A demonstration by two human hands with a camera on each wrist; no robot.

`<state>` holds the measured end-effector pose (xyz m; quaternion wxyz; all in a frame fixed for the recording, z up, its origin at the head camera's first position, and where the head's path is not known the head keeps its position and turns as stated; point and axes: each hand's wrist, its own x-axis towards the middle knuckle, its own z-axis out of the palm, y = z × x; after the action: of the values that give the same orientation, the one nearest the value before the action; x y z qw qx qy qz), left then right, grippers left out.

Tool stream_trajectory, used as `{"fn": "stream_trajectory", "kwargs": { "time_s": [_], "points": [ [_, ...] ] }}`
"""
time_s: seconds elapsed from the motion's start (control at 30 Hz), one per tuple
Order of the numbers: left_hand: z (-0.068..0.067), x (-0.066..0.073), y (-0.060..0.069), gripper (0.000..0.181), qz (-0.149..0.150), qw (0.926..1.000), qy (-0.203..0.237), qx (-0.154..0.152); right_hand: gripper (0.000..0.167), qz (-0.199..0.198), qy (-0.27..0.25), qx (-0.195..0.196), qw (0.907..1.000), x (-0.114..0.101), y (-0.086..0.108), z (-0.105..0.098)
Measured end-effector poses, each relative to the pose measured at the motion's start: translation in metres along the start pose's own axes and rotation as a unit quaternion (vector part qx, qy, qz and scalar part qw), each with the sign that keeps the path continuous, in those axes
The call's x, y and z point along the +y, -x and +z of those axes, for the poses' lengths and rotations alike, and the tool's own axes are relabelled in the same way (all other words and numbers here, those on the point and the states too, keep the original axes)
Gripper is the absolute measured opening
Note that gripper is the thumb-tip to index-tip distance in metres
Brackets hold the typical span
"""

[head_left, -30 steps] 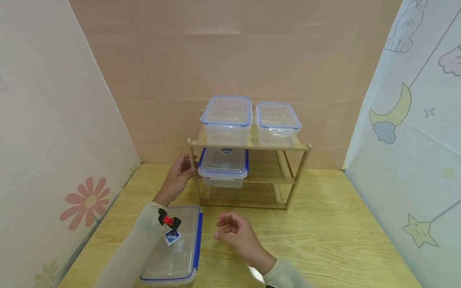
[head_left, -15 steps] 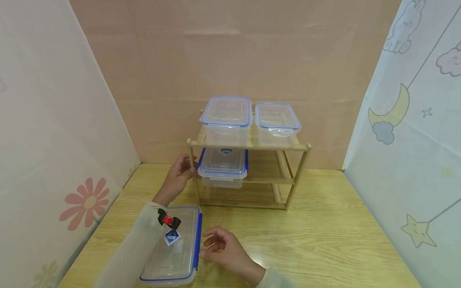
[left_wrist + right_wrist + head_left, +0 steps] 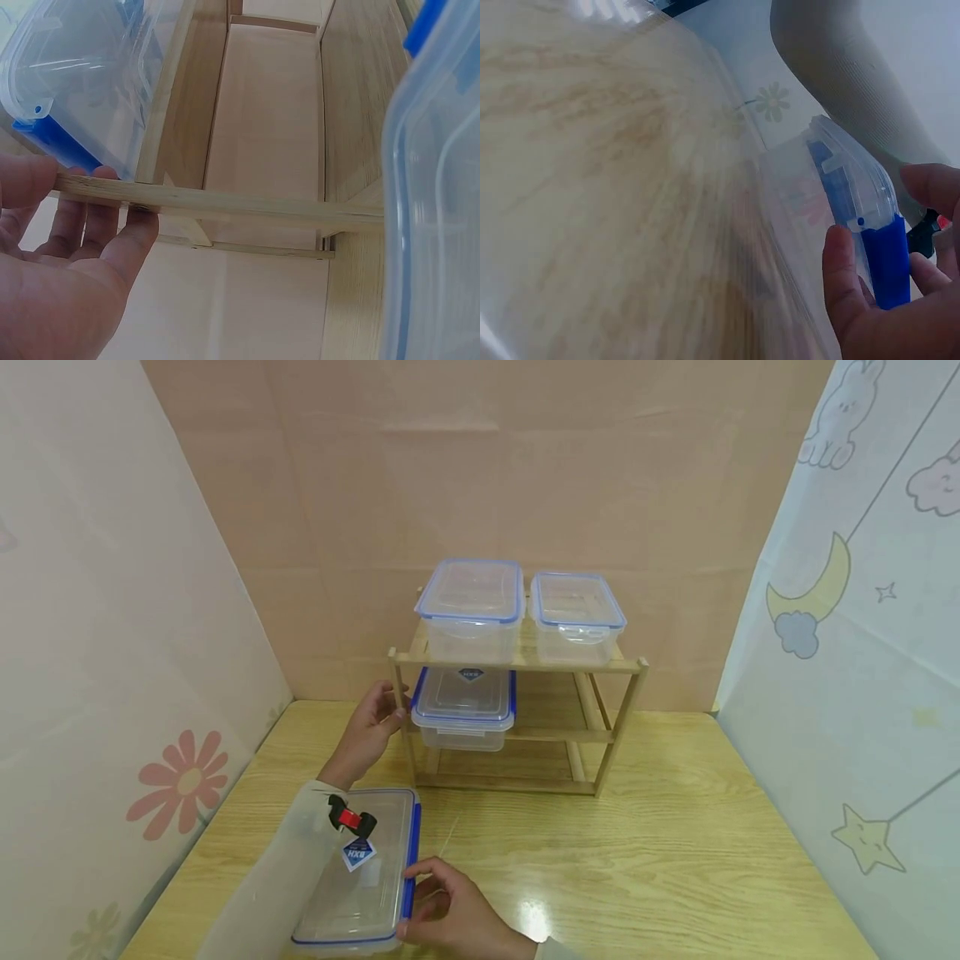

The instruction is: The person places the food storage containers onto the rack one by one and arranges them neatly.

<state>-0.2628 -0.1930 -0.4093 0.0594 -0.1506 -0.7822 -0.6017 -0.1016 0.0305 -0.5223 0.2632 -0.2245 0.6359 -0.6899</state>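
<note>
My left hand (image 3: 372, 718) grips the left front post of a wooden rack (image 3: 517, 787). In the left wrist view the thumb and fingers (image 3: 131, 247) curl round the post (image 3: 247, 201). On the table a flat clear food container (image 3: 360, 893) with blue latches lies under my left forearm. At its right edge my right hand (image 3: 457, 910) holds the latch side, index finger and thumb at the lid edge. The right wrist view has the blue latch (image 3: 886, 259) between that hand's fingers. Another food container (image 3: 465, 697) sits on the rack's middle shelf, close to my left fingers.
Two clear containers with light blue rims stand on the top shelf, a larger one (image 3: 472, 593) at left and a smaller one (image 3: 577, 602) at right. The table (image 3: 660, 877) meets printed cloth walls (image 3: 112, 652) at both sides.
My right hand has moved left and toward the front edge, from bare table to the flat container's latch side. The left hand stays on the rack post.
</note>
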Motion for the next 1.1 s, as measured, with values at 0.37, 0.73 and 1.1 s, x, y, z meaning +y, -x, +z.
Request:
{"fn": "stream_trajectory", "kwargs": {
  "time_s": [0.37, 0.73, 1.1],
  "points": [
    [-0.001, 0.0, 0.0, 0.037, -0.004, 1.0, -0.001, 0.003, 0.054, 0.023, -0.033, 0.04, 0.9984, 0.0, -0.002, 0.011],
    [0.001, -0.002, 0.001, 0.037, -0.005, 1.0, 0.0, 0.004, 0.047, 0.019, -0.054, 0.077, 0.9954, 0.0, -0.003, 0.018],
    [0.002, -0.002, -0.001, 0.039, -0.006, 1.0, 0.005, 0.006, 0.042, 0.064, -0.02, 0.129, 0.9894, -0.001, -0.007, 0.024]
  ]
}}
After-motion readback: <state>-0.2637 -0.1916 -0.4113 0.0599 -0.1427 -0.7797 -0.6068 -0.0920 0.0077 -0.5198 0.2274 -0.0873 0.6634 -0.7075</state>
